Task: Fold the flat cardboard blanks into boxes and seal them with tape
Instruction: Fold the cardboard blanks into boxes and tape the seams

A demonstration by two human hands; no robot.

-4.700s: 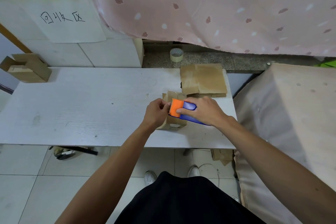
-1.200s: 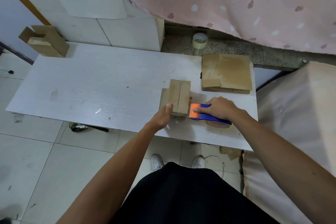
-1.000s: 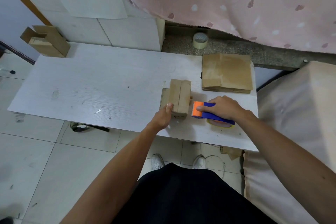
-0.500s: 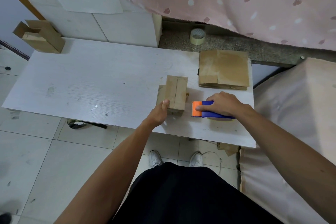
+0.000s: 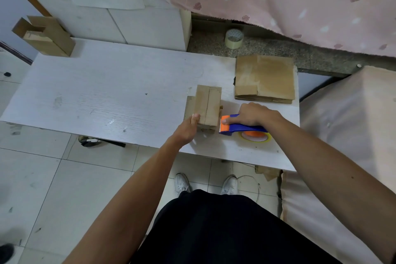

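Observation:
A small folded cardboard box stands on the white table, its two top flaps meeting along a centre seam. My left hand grips the box's near left corner, thumb on top. My right hand holds a blue and orange tape dispenser just right of the box, the orange toothed end close to the box's near right corner, the tape roll resting on the table. A stack of flat cardboard blanks lies at the table's far right.
An open folded box sits at the far left corner of the table. A spare tape roll rests on the stone ledge behind. A cloth-covered block stands to the right. A pink curtain hangs above.
Since 4.7 s ago the dispenser has come off the box top and down to the table on its right. Over the last second both hands have barely moved.

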